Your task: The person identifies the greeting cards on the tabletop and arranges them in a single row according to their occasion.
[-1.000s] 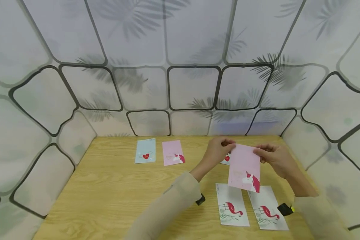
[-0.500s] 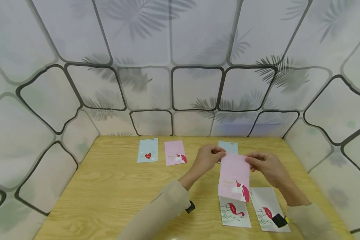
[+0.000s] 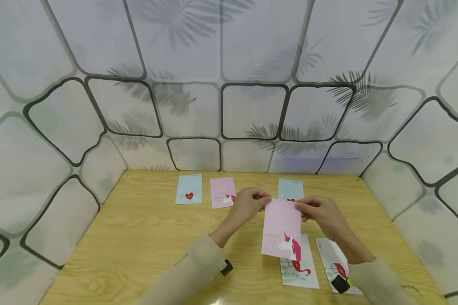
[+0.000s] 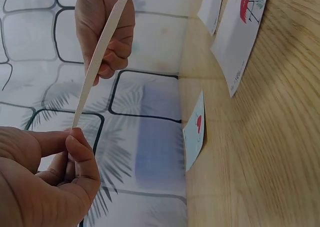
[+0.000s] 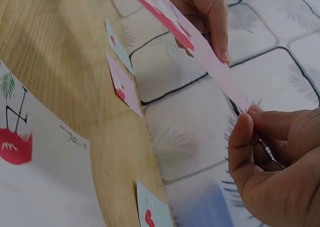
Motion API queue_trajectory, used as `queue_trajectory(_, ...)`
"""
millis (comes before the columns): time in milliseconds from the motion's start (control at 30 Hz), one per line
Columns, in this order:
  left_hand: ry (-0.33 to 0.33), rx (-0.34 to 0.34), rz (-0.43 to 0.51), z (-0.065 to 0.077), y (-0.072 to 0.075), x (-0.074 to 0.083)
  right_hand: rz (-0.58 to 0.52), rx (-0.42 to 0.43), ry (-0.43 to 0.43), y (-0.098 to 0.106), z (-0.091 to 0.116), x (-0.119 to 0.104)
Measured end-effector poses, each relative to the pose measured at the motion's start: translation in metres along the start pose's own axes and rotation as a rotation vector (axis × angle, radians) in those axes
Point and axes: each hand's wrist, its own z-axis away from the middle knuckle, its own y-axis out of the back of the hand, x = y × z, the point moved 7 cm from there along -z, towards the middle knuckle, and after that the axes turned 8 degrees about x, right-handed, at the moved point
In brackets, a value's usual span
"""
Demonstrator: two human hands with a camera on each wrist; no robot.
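A pink card (image 3: 280, 224) with a white unicorn and a red mane hangs upright between both hands, raised off the table. My left hand (image 3: 248, 206) pinches its upper left corner between thumb and fingers, and my right hand (image 3: 322, 215) pinches the upper right corner. In the left wrist view the card (image 4: 102, 54) shows nearly edge-on. In the head view it overlaps the top of a white flamingo card (image 3: 299, 275). A second flamingo card (image 3: 326, 250) lies to the right, partly hidden by my right wrist and its black band.
Along the back of the wooden table (image 3: 137, 237) lie a light blue heart card (image 3: 188, 186), another pink unicorn card (image 3: 221, 190) and a second blue heart card (image 3: 290, 188). A patterned fabric wall (image 3: 252, 114) closes off the back and sides.
Both hands have carried the pink unicorn card leftward and somewhat lower, uncovering more of the blue heart card behind it. The grip at the two corners stays the same.
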Motion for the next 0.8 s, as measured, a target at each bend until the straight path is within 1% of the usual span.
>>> queue_trajectory(133, -0.001, 0.015, -0.001, 0.004, 0.012, -0.007, -0.008, -0.016, -0.002, -0.015, 0.000, 0.001)
queue_trajectory(300, 0.006, 0.016, 0.011, 0.012, 0.025, -0.014, -0.004, -0.031, -0.011, -0.030, 0.003, 0.003)
queue_trajectory(533, 0.005, 0.012, -0.031, 0.023, 0.037, -0.022, 0.023, -0.041, -0.022, -0.046, 0.007, 0.009)
queue_trajectory(700, 0.048, 0.024, -0.064, 0.030, 0.047, -0.032, 0.039, -0.067, -0.020, -0.060, 0.009, 0.013)
queue_trajectory(800, 0.066, 0.019, -0.051, 0.033, 0.051, -0.038, 0.046, -0.080, -0.022, -0.067, 0.011, 0.015)
